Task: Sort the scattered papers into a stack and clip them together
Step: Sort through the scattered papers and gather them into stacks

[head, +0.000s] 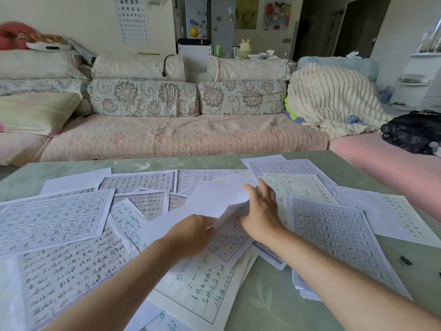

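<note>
The papers (pixel 334 230) lie all over the green bench (pixel 269 302), some on top of others, and they are not in a stack yet. Most have boxes or lines with writing, and a few are blank white. They are thin, flat and light, so I think they will bend, slide on the smooth bench and cling to each other. A hard pull at one corner could crease or tear one. It seems best to take each by an edge, or slip fingers under it, then tap them all even.

The left hand (pixel 191 232) has its fingers curled and pinches the near edge of a blank sheet (pixel 214 194) in the middle of the pile. The right hand (pixel 261 213) lies on the same sheet with fingers nearly straight and spread, pressing down (I cannot see its thumb). The sheet lifts a little between the two hands.

A small black clip (pixel 405 260) sits on the bare bench far to the right, well apart from both hands. It looks hard and springy and will likely need a firm squeeze.
</note>
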`<state>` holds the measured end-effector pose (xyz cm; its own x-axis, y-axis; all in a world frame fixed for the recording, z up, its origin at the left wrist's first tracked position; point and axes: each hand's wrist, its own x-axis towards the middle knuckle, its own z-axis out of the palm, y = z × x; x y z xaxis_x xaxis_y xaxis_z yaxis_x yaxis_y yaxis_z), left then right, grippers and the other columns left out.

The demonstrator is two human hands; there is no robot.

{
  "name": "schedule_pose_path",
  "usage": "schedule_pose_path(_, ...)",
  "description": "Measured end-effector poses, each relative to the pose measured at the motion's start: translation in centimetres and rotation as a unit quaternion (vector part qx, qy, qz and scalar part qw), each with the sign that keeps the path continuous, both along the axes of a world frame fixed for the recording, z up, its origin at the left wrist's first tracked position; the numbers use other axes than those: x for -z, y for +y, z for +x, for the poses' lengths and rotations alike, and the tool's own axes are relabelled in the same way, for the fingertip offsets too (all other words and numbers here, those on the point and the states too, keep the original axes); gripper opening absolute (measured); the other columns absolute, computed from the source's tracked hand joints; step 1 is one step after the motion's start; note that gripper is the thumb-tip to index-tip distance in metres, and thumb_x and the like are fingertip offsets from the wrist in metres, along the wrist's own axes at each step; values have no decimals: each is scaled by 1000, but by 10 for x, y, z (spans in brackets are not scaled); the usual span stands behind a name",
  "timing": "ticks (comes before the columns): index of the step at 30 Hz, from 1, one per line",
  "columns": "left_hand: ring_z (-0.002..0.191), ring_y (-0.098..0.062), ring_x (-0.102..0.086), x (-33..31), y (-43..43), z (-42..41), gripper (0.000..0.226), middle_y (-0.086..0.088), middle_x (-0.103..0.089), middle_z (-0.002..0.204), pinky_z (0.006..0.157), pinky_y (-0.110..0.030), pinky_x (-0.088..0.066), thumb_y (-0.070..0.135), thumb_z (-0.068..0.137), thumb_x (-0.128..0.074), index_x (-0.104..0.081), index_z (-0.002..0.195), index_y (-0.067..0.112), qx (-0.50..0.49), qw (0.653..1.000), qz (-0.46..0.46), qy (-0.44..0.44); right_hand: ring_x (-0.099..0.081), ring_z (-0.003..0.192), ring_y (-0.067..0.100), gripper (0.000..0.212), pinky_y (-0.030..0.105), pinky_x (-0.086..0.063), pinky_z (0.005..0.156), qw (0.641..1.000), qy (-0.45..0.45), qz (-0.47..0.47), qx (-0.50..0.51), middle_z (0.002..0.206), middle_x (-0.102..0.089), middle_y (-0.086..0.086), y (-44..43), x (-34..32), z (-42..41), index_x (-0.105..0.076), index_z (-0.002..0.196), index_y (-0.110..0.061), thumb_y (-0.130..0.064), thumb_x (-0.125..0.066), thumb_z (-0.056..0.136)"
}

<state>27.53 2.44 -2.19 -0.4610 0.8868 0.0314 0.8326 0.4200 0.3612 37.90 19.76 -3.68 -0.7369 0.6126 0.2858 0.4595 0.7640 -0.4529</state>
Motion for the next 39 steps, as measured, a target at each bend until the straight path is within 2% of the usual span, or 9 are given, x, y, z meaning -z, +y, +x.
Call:
schedule_pose_path(2, 80, -22, -62, 1, -3, -1, 17, 0, -66, 85, 71, -34, -51, 27, 99, -43, -59, 97, 29, 8, 1000, -7, -7, -47, 128, 32, 53, 42, -53, 94, 969, 54, -204, 127, 142, -43, 13, -2, -11, -2, -46, 135, -16, -19, -57, 84)
schedule_pose_path(4, 90, -18, -63, -1, -6, 2, 29, 4, -68, 101, 77, -31, -52, 30, 100, -42, -55, 122, 43, 27, 1000, -8, 7, -66, 104, 36, 35, 46, -60, 75, 837, 117, -514, 145, 117, -65, 19, -4, -22, -4, -58, 118, -8, -29, -48, 92)
schedule_pose_path(6, 109, -13, -60, -2, -7, 7, 42, 10, -62, 124, 87, -26, -46, 38, 97, -47, -43, 136, 51, 36, 999, -23, 17, -70, 93, 36, 37, 50, -60, 75, 768, 102, -624, 103, 103, -70, 19, -8, -25, -3, -64, 102, -10, -44, -56, 92)
schedule_pose_path(11, 122, 2, -50, -3, -13, 6, 65, 20, -53, 137, 100, -20, -38, 66, 79, -62, -47, 138, 44, 41, 994, -32, -100, -63, 105, 27, 42, 32, -52, 89, 873, 4, -469, 133, 117, -66, 12, 0, 0, -11, -60, 119, -2, -8, -77, 82)
schedule_pose_path(16, 139, -22, -34, -8, -22, -37, 72, -7, -37, 152, 113, -33, -27, 41, 90, -63, -31, 149, 16, -156, 982, 81, -75, -65, 111, 29, 66, 45, -49, 103, 879, 13, -469, 87, 121, -68, 11, 13, 9, -13, -62, 122, -4, -15, -84, 61)
schedule_pose_path(20, 140, -28, -34, -16, -32, -63, 89, -11, -33, 155, 110, -39, -32, 44, 85, -69, -21, 153, 10, -301, 919, 140, -215, -71, 101, 28, 31, 46, -53, 98, 878, 59, -475, 10, 111, -74, 10, 6, -16, 0, -69, 111, -8, 3, -72, 82)
schedule_pose_path(26, 74, -25, -71, -28, -33, -57, 18, -12, -75, 91, 67, -36, -58, 20, 83, -74, -71, 98, 9, -254, 848, 256, -388, -71, 101, 34, 40, 52, -54, 94, 857, 80, -510, -2, 110, -73, 18, 3, -19, -3, -65, 115, -1, 12, -71, 78)
schedule_pose_path(30, 69, -24, -69, -29, -33, -51, 29, -10, -73, 85, 72, -45, -58, 4, 70, -74, -69, 97, 13, -232, 820, 286, -439, -69, 101, 30, 29, 50, -54, 96, 849, 120, -512, 54, 108, -72, 10, -3, -12, -9, -66, 102, -14, -22, -81, 78)
schedule_pose_path(39, 87, -24, -70, -54, -44, -44, 32, -9, -74, 102, 80, -41, -57, -3, 84, -69, -67, 111, 14, -187, 762, 451, -426, -56, 74, 17, 13, 27, -39, 62, 887, 200, -416, 22, 86, -62, 0, -25, -42, -21, -54, 94, -13, -19, -65, 89)
